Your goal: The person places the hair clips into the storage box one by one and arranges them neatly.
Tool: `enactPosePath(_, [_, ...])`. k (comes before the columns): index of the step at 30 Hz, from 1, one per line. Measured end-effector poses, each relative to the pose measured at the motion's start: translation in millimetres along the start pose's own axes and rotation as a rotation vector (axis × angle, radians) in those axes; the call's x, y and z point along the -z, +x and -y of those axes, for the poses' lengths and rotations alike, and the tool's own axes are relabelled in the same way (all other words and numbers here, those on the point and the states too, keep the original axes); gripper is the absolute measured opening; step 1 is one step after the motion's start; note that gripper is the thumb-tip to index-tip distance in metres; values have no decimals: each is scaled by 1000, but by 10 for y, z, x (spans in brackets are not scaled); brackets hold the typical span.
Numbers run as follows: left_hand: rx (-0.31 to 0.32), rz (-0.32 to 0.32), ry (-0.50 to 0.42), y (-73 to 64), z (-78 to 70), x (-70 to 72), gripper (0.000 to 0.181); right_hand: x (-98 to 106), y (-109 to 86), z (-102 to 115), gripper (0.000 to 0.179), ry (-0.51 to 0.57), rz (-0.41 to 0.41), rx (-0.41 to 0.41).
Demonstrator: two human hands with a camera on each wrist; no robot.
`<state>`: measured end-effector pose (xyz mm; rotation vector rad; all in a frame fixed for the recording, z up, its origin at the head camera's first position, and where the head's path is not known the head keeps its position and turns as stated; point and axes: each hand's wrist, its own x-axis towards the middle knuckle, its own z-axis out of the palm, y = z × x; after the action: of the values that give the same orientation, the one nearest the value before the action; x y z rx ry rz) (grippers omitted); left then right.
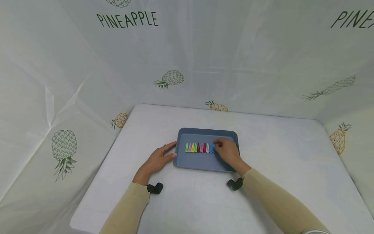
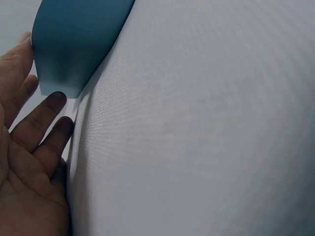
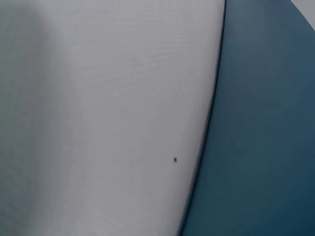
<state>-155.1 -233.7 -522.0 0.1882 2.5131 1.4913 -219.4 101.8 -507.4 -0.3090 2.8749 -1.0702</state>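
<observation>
A blue-grey tray (image 1: 195,164) lies on the table, with a row of colourful snap hair clips (image 1: 195,148) across its middle: green, pink, yellow, red, white and blue. At the row's right end, my right hand (image 1: 228,151) reaches over the tray and pinches a blue hair clip (image 1: 214,149), partly hidden by the fingertips. My left hand (image 1: 159,159) rests beside the tray's left edge, its fingers extended and touching the rim. In the left wrist view, the left hand (image 2: 29,167) has spread fingers against the tray wall (image 2: 74,49). The right wrist view shows only the tray's side (image 3: 256,123), not the hand.
The white table (image 1: 277,156) extends around the tray on all sides. Behind it hangs a pale sheet (image 1: 233,58) printed with pineapples. Each wrist carries a small black camera (image 1: 155,188). A round pale rim (image 1: 315,231) shows at the bottom right.
</observation>
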Motion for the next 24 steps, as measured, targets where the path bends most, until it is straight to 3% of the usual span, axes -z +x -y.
enactPosePath(13, [-9,10,9,37,-8,-8,62,19,-13,-35,25,20,-13,-33])
enactPosePath(24, [-10,17,-9,25,14,58,66,142,-60,-10,30,138,-176,7])
